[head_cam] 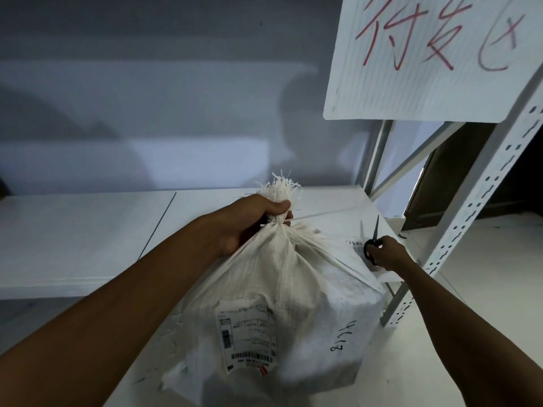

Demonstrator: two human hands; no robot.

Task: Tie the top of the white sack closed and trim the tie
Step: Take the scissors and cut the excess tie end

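Note:
A full white woven sack (282,304) stands on the pale floor, with a shipping label and black handwriting on its side. My left hand (249,221) is closed around its gathered neck, the frayed top sticking up above my fingers. A thin white tie (311,217) circles the neck and its loose end runs out to the right. My right hand (388,254) reaches to the low shelf on the right and holds the black handles of a pair of scissors (372,239), blades pointing up.
A white metal rack (482,195) with perforated uprights stands at the right, with a low shelf board (352,207). A lined paper sign (426,60) with red writing hangs from it. A grey wall runs behind, with a low white ledge at left.

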